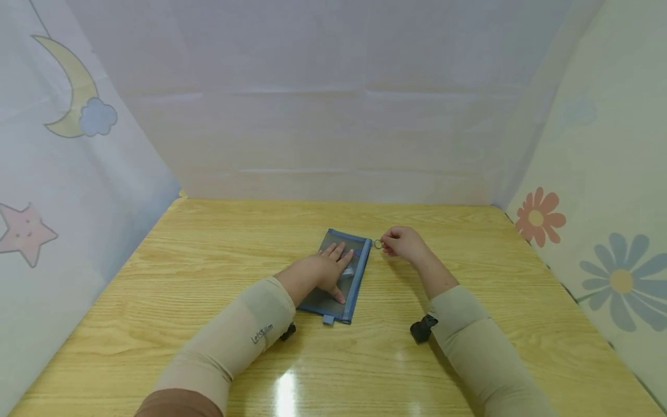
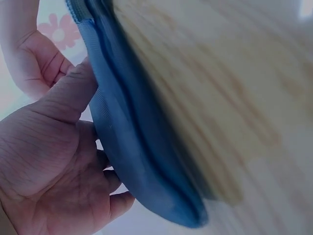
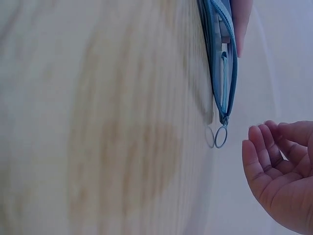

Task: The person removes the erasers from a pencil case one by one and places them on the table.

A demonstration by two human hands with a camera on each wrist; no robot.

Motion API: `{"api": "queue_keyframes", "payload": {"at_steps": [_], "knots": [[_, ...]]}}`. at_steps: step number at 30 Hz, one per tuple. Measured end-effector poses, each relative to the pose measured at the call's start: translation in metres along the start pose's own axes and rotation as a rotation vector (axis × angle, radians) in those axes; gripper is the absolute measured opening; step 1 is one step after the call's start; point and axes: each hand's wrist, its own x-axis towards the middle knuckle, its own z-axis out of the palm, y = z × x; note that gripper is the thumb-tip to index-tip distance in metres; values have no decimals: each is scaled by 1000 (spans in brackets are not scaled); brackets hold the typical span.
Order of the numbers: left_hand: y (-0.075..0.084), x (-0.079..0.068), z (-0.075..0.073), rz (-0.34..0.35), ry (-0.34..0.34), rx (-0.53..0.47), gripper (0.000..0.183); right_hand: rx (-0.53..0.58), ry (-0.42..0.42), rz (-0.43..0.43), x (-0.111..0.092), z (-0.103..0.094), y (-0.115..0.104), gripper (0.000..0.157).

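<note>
A blue zip pouch (image 1: 341, 315) with a see-through mesh face lies on the wooden table. My left hand (image 1: 325, 271) rests on its top, fingers spread. In the left wrist view, that hand's thumb (image 2: 73, 93) touches the pouch's blue edge (image 2: 127, 127). Something pale (image 1: 348, 271) shows through the mesh beside the fingers. A thin metal ring (image 3: 221, 136) hangs at the pouch's far zip corner, where the edge looks parted. My right hand (image 1: 403, 243) is just beside this ring; in the right wrist view its fingers are loosely bent, apart from the ring and holding nothing.
The wooden table (image 1: 208, 255) reaches back to a pale cloth wall (image 1: 339, 145). Printed side walls stand left and right. A small blue fabric tab (image 1: 327, 319) sticks out from the pouch's near edge. Black wrist cameras (image 1: 423, 329) are strapped under the sleeves.
</note>
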Motion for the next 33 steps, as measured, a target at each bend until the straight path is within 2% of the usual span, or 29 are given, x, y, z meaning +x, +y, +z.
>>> {"api": "queue_keyframes", "payload": {"at_steps": [8,15,24,28,33], "knots": [[-2,1,2,12,22,-30,115,-6,-6,-20,-6,0,0,28],[-4,1,1,44,30,-95,101,-4,-16,-41,-9,-1,0,27],[3,-4,-2,85,35,-184,95,-22,-15,-31,-12,-2,0,29],[9,-3,-2,59,124,-164,90,-24,-23,-40,-13,-2,0,29],[17,-1,-1,-39,264,-160,81,-22,-23,-56,-15,-3,-1,29]]}}
